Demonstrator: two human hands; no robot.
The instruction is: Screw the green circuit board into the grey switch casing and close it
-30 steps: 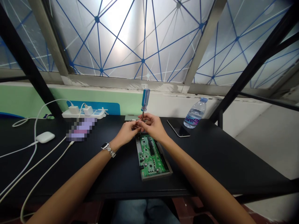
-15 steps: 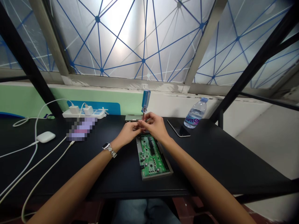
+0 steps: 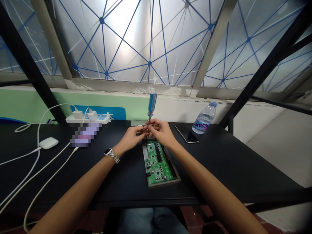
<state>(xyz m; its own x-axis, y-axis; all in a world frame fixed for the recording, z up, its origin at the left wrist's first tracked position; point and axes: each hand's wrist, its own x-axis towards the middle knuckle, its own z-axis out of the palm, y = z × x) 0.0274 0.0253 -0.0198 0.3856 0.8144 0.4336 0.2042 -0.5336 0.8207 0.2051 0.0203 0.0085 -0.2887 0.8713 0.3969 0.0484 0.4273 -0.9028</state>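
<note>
A screwdriver with a clear blue handle stands nearly upright, its thin shaft pointing down at the far end of a green circuit board. My right hand is closed, thumb and fingers pinching the shaft below the handle. From the other side my left hand closes its thumb and fingertips around the lower shaft; whether a small part is also between them I cannot make out. The board sits in a shallow grey metal tray. The shaft's tip reaches the tray's far left corner, partly hidden by fingers.
A phone and a water bottle are to the right. Leftward lie a blurred-out phone-like item, a white case, white cables and a power strip. A flat metallic piece lies behind my hands.
The fingers of both hands have shifted slightly on the shaft, and more of it shows below them. My left wrist has moved a little left. The board has stayed in place.
</note>
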